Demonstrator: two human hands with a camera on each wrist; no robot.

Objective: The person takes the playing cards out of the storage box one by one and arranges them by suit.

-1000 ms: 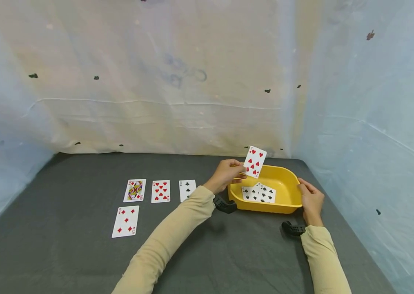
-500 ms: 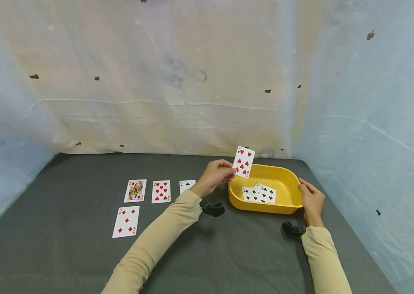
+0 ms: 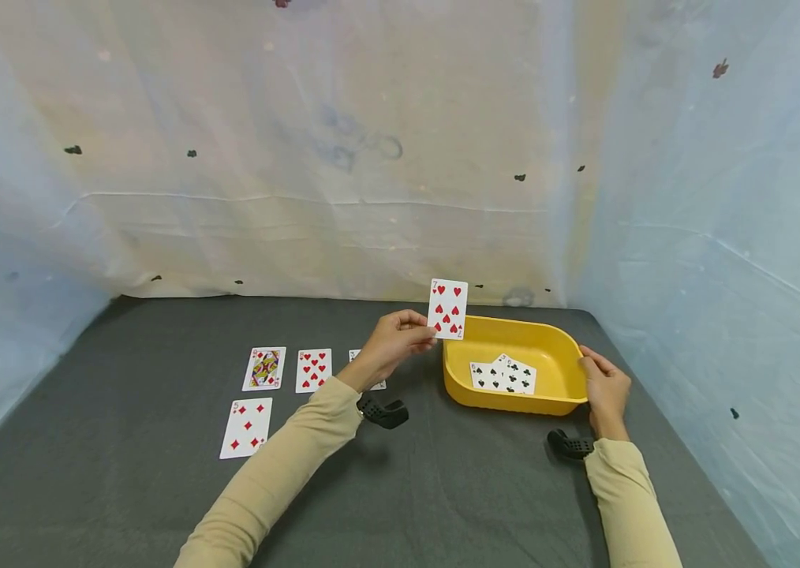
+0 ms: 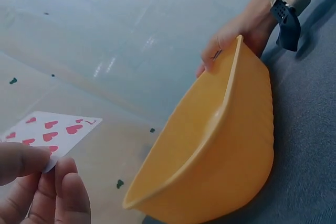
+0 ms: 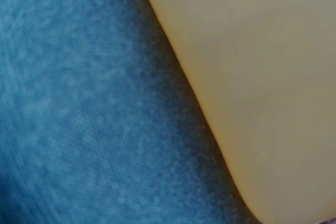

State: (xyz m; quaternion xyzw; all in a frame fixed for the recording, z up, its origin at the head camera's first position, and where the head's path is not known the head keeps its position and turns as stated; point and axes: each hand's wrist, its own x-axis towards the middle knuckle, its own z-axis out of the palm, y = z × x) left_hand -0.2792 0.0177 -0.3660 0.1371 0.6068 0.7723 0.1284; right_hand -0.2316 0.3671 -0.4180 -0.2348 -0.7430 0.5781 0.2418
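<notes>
Between thumb and fingers, my left hand (image 3: 394, 341) pinches the seven of hearts (image 3: 447, 308) by its lower corner, face toward the head camera. The card is raised just left of the yellow tub (image 3: 506, 401). My right hand (image 3: 607, 388) grips the tub's right rim, thumb inside. Several black-suited cards (image 3: 502, 375) lie overlapping in the tub. In the left wrist view the seven of hearts (image 4: 50, 129) shows tilted, apart from the tub (image 4: 231, 150). The right wrist view shows only the tub's wall (image 5: 262, 87) against the cloth; the right hand is hidden there.
On the dark cloth (image 3: 471, 489) to the left lie a queen of diamonds (image 3: 263, 368), an eight of hearts (image 3: 313, 370) and the five of diamonds (image 3: 246, 427). A clubs card (image 3: 355, 355) is partly behind the left hand. Pale sheeting (image 3: 343, 237) walls the back and sides.
My left hand has moved left, carrying the seven of hearts from over the tub to beside its left edge. The card has turned more upright. My right hand keeps its hold on the rim.
</notes>
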